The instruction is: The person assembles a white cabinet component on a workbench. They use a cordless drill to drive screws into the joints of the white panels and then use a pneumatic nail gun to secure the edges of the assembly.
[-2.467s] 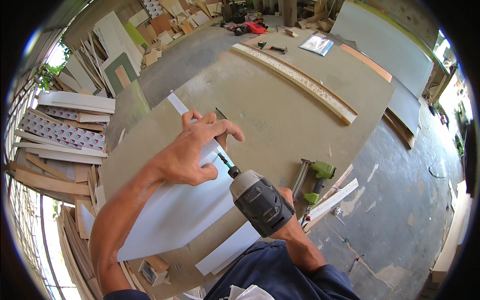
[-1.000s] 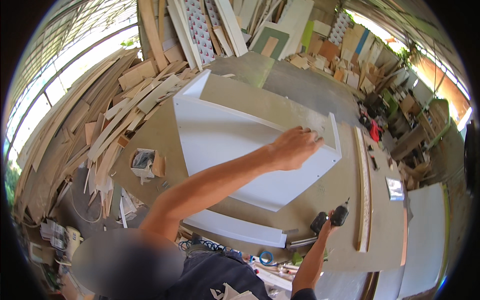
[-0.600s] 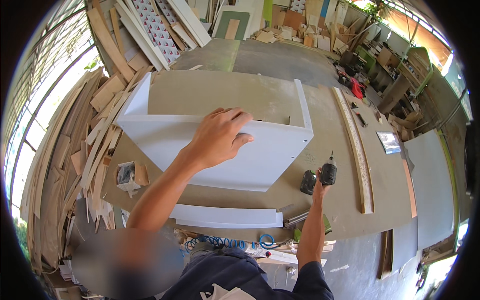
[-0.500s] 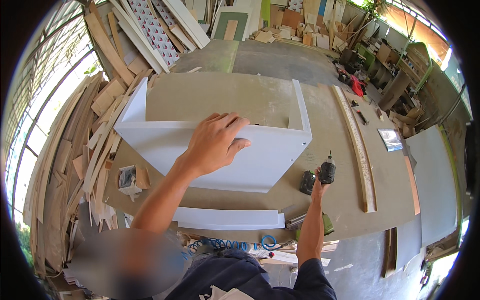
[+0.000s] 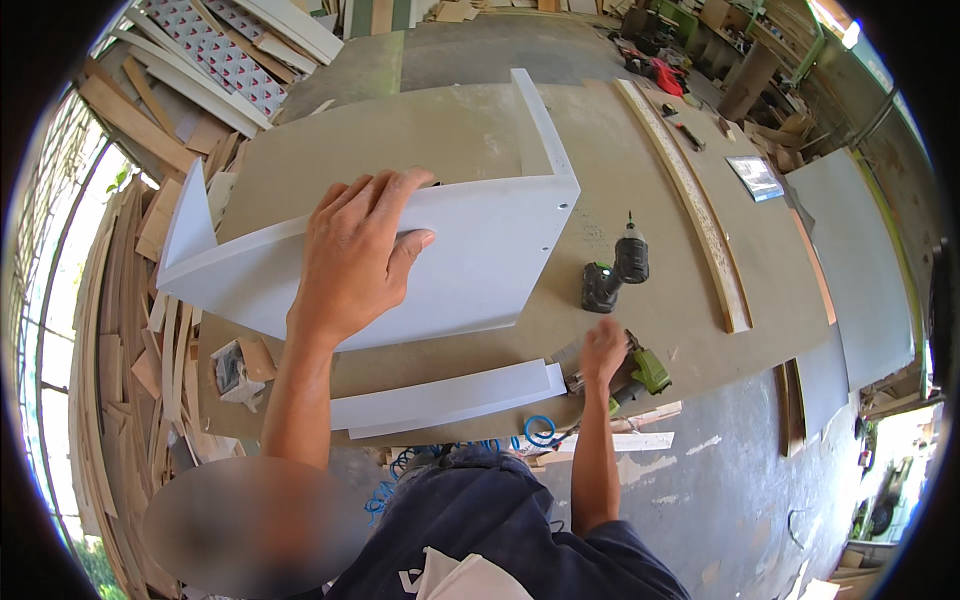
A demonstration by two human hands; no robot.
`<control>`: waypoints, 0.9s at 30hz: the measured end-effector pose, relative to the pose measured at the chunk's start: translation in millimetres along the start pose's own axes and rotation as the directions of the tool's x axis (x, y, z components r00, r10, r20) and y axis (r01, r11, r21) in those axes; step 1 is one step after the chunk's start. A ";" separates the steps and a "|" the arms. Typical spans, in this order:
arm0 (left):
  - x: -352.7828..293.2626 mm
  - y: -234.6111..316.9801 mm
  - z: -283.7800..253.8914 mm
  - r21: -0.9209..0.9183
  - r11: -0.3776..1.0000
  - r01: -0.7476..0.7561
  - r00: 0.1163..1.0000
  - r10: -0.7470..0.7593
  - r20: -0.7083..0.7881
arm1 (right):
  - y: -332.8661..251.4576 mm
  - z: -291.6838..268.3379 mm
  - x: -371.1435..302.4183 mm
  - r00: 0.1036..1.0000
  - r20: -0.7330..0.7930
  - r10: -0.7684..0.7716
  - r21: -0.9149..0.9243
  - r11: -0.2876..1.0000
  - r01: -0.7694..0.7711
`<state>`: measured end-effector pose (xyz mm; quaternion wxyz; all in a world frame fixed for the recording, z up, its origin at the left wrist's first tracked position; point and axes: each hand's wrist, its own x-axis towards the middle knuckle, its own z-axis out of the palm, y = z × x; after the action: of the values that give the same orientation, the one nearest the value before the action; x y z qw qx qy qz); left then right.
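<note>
My left hand is closed over the upper edge of a white three-sided panel assembly, thumb on the front face and fingers over the back. The assembly stands on the worktable, with side panels running away from me. To its right a black cordless drill with a green-tipped bit rests on its battery. My right hand, apart from the drill, is just above and left of a green and black nail gun. Its fingers are smeared by motion, so their grip is unclear.
White strips lie along the table's near edge, beside a blue coiled air hose. A small open box sits at the left. A long board lies on the right, and timber offcuts are piled left.
My right hand has let go of the drill and moved down toward the nail gun. The view has shifted; my left hand keeps its hold on the panel assembly.
</note>
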<state>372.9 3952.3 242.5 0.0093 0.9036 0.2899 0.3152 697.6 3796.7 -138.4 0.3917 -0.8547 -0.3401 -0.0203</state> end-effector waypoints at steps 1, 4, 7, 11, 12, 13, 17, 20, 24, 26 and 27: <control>-1.4 -0.4 0.8 -0.002 1.000 0.002 1.000 -0.002 -0.009 | -7.9 -9.9 -24.4 0.985 0.167 -0.049 -0.071 0.996 0.061; -10.6 -6.6 -9.8 0.004 1.000 0.014 1.000 -0.014 -0.027 | -70.7 -36.6 -64.2 0.807 0.445 -0.388 0.043 0.909 0.414; -7.3 -8.7 -5.0 -0.007 0.999 -0.035 0.999 0.035 -0.013 | -70.2 -34.2 -76.8 0.611 0.586 -0.531 0.056 0.780 0.623; -6.7 -9.7 -3.4 -0.010 0.997 -0.070 0.997 0.070 -0.031 | -48.3 -26.6 -55.1 0.477 0.731 -0.489 0.052 0.736 0.675; -6.8 -9.7 -3.0 -0.014 0.997 -0.070 0.997 0.069 -0.027 | -52.7 -29.7 -49.9 0.453 0.755 -0.474 0.058 0.737 0.673; -6.2 -9.9 -2.5 -0.019 0.997 -0.071 0.997 0.070 -0.022 | -56.3 -34.4 -44.5 0.479 0.756 -0.445 0.114 0.811 0.575; -9.3 -12.6 -3.6 -0.016 0.997 -0.070 0.998 0.070 -0.005 | -140.2 -103.9 -10.8 0.525 0.749 -0.405 0.305 0.913 0.269; -7.6 -13.6 -4.3 -0.040 0.996 -0.078 0.997 0.079 0.005 | -200.4 -155.4 4.2 0.542 0.648 -0.536 0.471 0.840 0.267; -8.8 -16.3 -5.3 -0.045 0.993 -0.110 0.994 0.109 -0.025 | -261.0 -194.4 17.3 0.586 0.294 -0.755 0.596 0.624 0.505; -8.9 -17.1 -7.7 -0.051 0.992 -0.120 0.993 0.118 -0.027 | -294.6 -217.1 16.0 0.623 0.189 -0.759 0.626 0.582 0.519; -8.1 -16.4 -8.5 -0.058 0.991 -0.119 0.993 0.118 -0.013 | -305.1 -225.7 16.4 0.640 0.136 -0.756 0.638 0.561 0.527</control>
<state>354.4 3960.3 241.5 0.0157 0.9171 0.2263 0.3278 580.3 3792.5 222.9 0.5026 -0.5014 -0.6963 0.1055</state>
